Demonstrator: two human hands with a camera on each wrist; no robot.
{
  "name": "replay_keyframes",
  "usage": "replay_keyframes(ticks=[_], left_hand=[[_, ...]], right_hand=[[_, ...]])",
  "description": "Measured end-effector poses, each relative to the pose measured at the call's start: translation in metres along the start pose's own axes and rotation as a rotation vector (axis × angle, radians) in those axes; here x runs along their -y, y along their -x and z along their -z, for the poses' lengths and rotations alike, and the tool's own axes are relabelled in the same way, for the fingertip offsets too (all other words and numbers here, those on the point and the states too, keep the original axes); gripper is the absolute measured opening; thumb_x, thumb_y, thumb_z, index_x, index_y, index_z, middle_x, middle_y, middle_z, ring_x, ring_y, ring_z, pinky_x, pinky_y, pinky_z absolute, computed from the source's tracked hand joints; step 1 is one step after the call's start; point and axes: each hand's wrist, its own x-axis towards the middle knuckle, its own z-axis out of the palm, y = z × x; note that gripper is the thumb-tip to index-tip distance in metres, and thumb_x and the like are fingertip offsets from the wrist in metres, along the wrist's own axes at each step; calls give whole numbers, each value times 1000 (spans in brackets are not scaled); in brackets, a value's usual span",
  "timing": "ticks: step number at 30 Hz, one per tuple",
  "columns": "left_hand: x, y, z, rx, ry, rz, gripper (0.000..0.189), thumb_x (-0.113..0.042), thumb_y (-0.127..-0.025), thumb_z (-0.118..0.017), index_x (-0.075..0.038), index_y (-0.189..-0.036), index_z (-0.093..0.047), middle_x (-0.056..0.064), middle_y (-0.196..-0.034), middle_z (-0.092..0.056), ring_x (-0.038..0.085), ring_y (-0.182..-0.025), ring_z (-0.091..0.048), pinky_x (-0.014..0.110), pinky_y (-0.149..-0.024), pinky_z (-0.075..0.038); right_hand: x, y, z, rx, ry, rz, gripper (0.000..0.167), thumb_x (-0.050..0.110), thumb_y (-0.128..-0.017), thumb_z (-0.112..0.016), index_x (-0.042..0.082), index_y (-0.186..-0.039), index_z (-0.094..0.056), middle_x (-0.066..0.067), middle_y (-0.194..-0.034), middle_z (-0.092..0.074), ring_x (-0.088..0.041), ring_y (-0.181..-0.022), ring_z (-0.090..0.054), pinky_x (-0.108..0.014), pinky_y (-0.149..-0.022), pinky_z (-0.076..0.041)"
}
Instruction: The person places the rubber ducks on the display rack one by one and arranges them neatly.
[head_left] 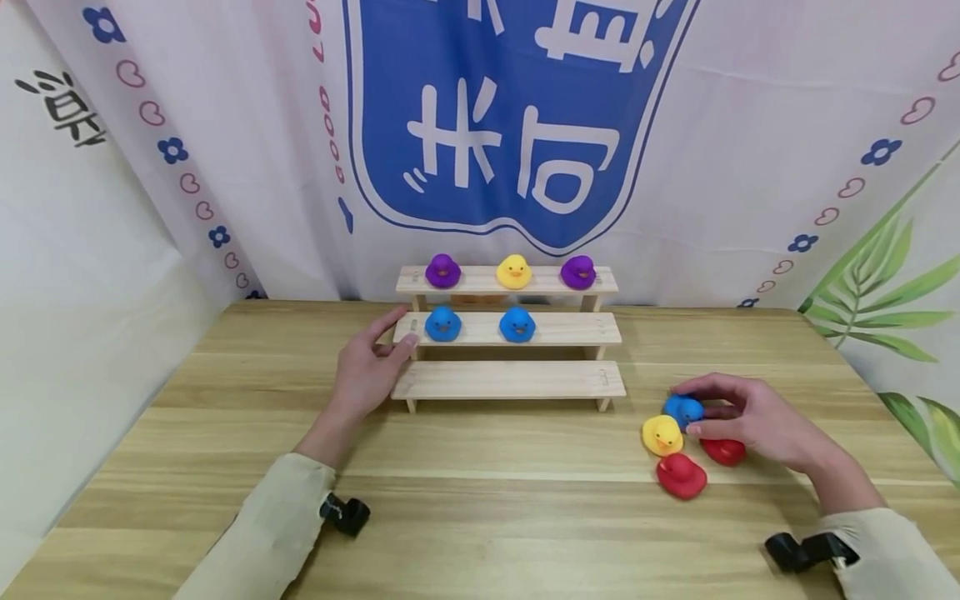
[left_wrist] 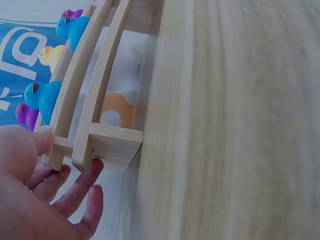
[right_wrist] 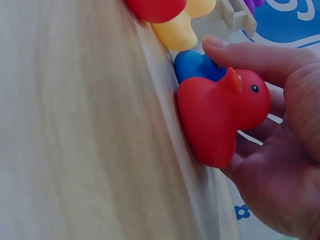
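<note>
My left hand (head_left: 363, 371) holds the left end of a three-tier wooden stand (head_left: 510, 379), its thumb on top of the middle shelf. Two blue rubber ducks (head_left: 443, 324) sit on that middle shelf. On the top shelf are a purple duck (head_left: 442, 272), a yellow duck (head_left: 513, 272) and another purple duck (head_left: 578, 272). To the right of the stand, my right hand (head_left: 768, 421) pinches a blue rubber duck (head_left: 681, 411) at table level. A red duck (right_wrist: 210, 117) lies under that hand, partly hidden in the head view.
Beside the pinched duck stand a yellow duck (head_left: 662, 435) and a second red duck (head_left: 682, 477) on the wooden table (head_left: 480, 517). A printed curtain (head_left: 262, 150) hangs behind the stand, along the table's back edge.
</note>
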Motion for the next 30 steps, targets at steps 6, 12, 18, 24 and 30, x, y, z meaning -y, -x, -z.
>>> replay_keyframes(ticks=[6, 12, 18, 24, 30], left_hand=[[-2, 0, 1, 2, 0, 1, 56, -38, -107, -63, -33, -160, -48, 6, -169, -45, 32, -124, -68, 23, -82, -54], [-2, -1, 1, 3, 4, 6, 56, -39, -107, -63, -34, -161, -47, 4, -169, -44, 32, -127, -67, 25, -86, -55], [-2, -1, 1, 0, 1, 0, 56, -39, -107, -63, -32, -161, -47, 5, -169, -44, 32, -127, -67, 28, -88, -56], [-2, 0, 1, 8, -2, -1, 56, -39, -108, -62, -32, -161, -47, 6, -170, -43, 32, -127, -67, 29, -89, -56], [-2, 1, 1, 11, -2, 11, 57, -40, -108, -62, -34, -161, -46, 5, -170, -43, 32, -129, -66, 31, -91, -56]], right_hand=[[1, 0, 1, 4, -12, -3, 54, 26, -96, -80, 9, -144, -61, -21, -150, -58, -33, -127, -64, -18, -90, -59], [2, -1, 1, -28, 25, 4, 48, 27, -97, -80, 9, -138, -65, -19, -149, -61, -31, -125, -65, -17, -89, -58], [3, -1, 0, -70, 78, 16, 47, 30, -98, -79, 11, -139, -68, -17, -142, -65, -29, -121, -65, -17, -88, -57], [3, 0, -1, -117, 94, 22, 46, 31, -101, -75, 11, -141, -66, -19, -142, -66, -30, -121, -65, -14, -88, -55], [5, 2, -3, -180, 83, 46, 46, 32, -102, -73, 13, -144, -65, -17, -144, -67, 3, -111, -64, -11, -90, -53]])
